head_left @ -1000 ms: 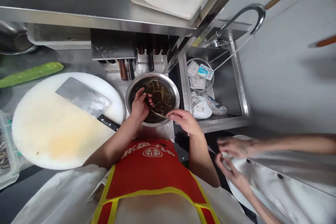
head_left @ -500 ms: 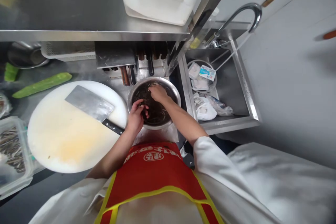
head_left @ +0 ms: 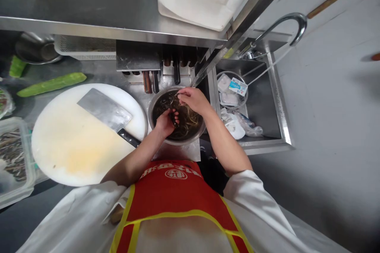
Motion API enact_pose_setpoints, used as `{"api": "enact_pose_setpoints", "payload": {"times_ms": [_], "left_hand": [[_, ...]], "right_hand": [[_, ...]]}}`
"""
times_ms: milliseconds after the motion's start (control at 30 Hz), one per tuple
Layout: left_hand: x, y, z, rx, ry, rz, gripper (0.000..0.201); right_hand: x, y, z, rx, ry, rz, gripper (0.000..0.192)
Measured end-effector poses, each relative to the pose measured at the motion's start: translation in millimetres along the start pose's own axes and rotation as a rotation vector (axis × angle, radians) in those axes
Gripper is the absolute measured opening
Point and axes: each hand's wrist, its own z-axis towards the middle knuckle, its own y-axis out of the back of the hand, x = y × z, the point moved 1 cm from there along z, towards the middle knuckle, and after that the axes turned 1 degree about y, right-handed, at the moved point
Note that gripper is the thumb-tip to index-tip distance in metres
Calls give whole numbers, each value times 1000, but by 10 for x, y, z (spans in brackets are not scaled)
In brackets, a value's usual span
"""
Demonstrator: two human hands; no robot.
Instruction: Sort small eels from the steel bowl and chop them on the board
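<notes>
Steel counter [head_left: 97, 72] carries a metal bowl [head_left: 154, 104] at its right edge, beside the sink [head_left: 279, 99]; dark water and long yellowish strands [head_left: 190, 116] fill it. Left hand [head_left: 165, 122] is curled shut on a bunch at the near rim, right hand [head_left: 192, 99] pinches strands at the far rim; best to draw slowly, keeping strands low over the bowl so nothing drips

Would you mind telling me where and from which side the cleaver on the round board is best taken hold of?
Grip the cleaver by its black handle, coming from the near right edge of the white cutting board. The handle points toward the person and overhangs the board's edge, while the wide blade lies flat, pointing away left.
</notes>
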Motion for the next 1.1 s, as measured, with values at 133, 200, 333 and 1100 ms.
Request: {"api": "enact_pose_setpoints", "payload": {"times_ms": [133, 200, 333, 1100], "left_hand": [[67, -95, 163, 47, 24, -81, 35], [101, -111, 226, 55, 16, -95, 36], [146, -79, 282, 10, -4, -75, 34], [108, -98, 7, 197, -150, 229, 34]], "right_hand": [[39, -34, -284, -4, -57, 72, 22], [-1, -62, -452, 18, -98, 74, 23], [-72, -66, -805, 66, -101, -12, 22], [422, 94, -1196, 363, 219, -325, 25]]}}
